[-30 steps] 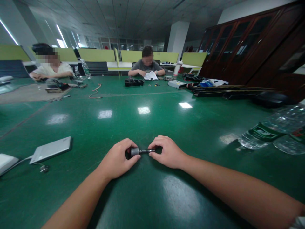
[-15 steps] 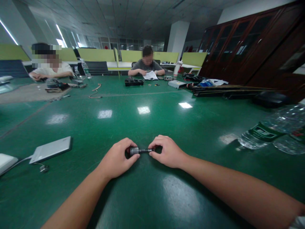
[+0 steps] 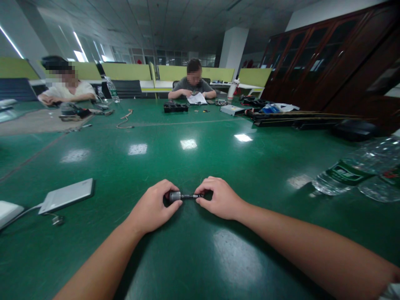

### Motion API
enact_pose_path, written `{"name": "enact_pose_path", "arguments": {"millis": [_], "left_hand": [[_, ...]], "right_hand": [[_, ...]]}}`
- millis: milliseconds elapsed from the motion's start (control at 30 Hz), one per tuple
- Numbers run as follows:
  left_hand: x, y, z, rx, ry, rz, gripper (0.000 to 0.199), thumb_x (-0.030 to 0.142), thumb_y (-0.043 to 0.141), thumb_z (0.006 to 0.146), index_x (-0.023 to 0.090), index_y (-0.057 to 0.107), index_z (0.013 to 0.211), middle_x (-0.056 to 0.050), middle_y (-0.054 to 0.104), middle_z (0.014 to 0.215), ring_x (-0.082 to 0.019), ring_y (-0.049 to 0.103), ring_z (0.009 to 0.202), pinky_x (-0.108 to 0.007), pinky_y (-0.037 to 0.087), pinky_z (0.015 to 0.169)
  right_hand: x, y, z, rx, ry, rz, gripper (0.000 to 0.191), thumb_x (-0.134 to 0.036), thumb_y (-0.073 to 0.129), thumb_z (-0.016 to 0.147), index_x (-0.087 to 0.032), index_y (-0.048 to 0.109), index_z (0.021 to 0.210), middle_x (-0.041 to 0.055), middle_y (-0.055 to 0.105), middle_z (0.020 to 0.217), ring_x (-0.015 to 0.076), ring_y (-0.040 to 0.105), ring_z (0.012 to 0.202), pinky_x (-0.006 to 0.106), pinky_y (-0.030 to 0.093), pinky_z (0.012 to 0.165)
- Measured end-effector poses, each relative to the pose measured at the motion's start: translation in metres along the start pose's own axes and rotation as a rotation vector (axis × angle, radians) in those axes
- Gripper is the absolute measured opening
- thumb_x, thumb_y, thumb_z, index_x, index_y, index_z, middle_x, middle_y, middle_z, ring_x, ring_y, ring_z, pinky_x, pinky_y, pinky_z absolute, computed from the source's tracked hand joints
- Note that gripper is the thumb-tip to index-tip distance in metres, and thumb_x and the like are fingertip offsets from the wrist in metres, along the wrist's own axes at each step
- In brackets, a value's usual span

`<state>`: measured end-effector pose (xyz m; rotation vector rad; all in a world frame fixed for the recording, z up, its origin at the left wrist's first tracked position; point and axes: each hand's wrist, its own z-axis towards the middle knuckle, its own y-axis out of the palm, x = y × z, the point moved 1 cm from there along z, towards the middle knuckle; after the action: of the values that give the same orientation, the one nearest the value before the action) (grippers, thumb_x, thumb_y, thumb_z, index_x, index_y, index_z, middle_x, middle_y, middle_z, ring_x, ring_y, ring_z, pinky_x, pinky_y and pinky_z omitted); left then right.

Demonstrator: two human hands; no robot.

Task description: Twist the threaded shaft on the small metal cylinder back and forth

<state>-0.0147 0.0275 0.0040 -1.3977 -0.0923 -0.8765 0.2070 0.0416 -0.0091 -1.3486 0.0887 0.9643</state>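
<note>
Silver-grey metal cylinder with thin dark shaft [image 3: 175, 196], lower centre of frame, thick end pinched by left hand [image 3: 155, 207], thin end pinched by right hand [image 3: 221, 200], middle exposed.

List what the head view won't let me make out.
Head view:
Metal cylinder, left end: mostly hidden inside the left hand.
Thin shaft, right end: partly covered by the right hand.
White device: cut off by the left edge.
Small bits beside the black tray: too small to identify.

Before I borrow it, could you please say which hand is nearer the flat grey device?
Left. The left hand is to the right of the flat grey device; the right hand lies farther to its right.
</note>
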Motion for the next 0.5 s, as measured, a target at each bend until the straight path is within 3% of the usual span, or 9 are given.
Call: {"name": "enact_pose_path", "arguments": {"millis": [500], "left_hand": [[-0.0014, 0.0001, 0.0015, 0.013, -0.045, 0.006, 0.014, 0.029, 0.063, 0.082, 0.019, 0.064, 0.091, -0.002, 0.063, 0.085, -0.019, 0.059, 0.076, -0.031, 0.046, 0.07]], "right_hand": [[0.0004, -0.001, 0.0002, -0.001, 0.083, -0.043, 0.011, -0.016, 0.067, 0.073, -0.019, 0.074, 0.081, 0.0027, 0.069, 0.078, 0.0172, 0.059, 0.077, 0.03, 0.044, 0.072]]}}
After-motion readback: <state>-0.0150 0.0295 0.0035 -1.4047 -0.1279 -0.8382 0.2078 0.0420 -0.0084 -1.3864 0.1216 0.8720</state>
